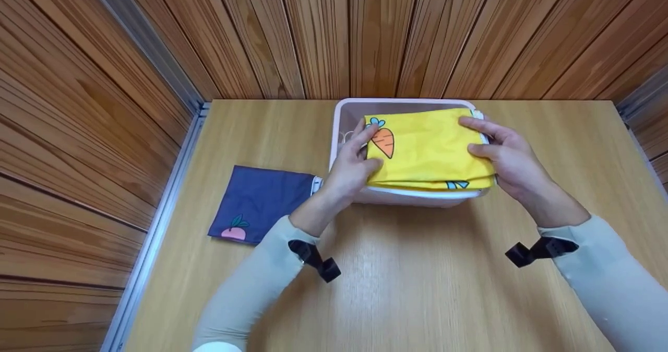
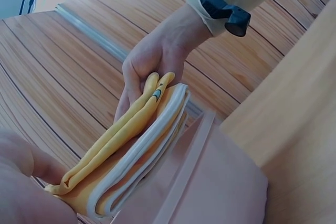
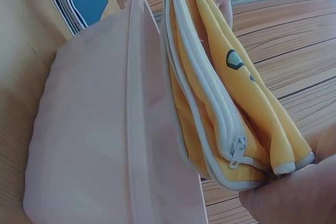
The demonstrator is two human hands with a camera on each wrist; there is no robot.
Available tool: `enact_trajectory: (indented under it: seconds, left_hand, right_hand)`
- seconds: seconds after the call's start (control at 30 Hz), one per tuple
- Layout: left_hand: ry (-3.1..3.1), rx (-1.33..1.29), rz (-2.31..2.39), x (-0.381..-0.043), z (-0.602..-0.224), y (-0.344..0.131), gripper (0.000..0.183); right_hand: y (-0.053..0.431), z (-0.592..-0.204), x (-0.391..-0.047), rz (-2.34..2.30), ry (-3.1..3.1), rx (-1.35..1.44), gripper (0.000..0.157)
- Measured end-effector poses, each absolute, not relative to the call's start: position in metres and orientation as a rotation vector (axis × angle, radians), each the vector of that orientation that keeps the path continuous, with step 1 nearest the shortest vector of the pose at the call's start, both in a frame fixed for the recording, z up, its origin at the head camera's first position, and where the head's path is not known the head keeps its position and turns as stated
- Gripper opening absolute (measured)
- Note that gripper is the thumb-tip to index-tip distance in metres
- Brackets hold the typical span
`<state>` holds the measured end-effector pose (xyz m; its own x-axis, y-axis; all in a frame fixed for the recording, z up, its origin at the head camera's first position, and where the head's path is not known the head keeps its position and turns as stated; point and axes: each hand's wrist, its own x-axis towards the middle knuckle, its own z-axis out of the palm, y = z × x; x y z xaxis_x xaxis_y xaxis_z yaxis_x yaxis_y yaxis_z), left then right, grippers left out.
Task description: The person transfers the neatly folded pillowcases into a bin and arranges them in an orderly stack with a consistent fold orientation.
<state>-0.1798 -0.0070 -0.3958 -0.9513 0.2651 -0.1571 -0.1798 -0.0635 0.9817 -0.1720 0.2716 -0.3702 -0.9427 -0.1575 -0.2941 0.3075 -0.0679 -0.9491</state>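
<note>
Over the mouth of a pale pink plastic bin (image 3: 89, 124), the left hand's (image 1: 348, 168) grip pinches one end of a folded yellow carrot-print zippered case (image 1: 428, 145); the right hand's (image 1: 514, 159) pinches the other. Left of the bin, a folded navy fruit-print cloth (image 1: 266, 200) lies on the surface (image 1: 417, 279).

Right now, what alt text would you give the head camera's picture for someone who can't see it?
A person's left hand and right hand hold folded yellow carrot-print cloth by its sides, over an open pale pink bin. Left of the bin, folded navy cloth lies on a wood-grain table.
</note>
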Motion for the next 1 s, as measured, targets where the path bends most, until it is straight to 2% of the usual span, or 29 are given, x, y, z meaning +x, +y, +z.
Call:
enact_trajectory:
  seconds: [0.33, 1.0]
  left_hand:
    - [1.837, 0.11, 2.129, -0.193, -0.391, -0.006, 0.069]
    - [1.856, 0.039, 2.101, -0.219, -0.387, -0.003, 0.068]
  right_hand:
    - [0.273, -0.368, -0.179, -2.131, 1.871, 0.109, 0.059]
    - [0.268, -0.361, -0.207, -1.903, 2.064, 0.247, 0.055]
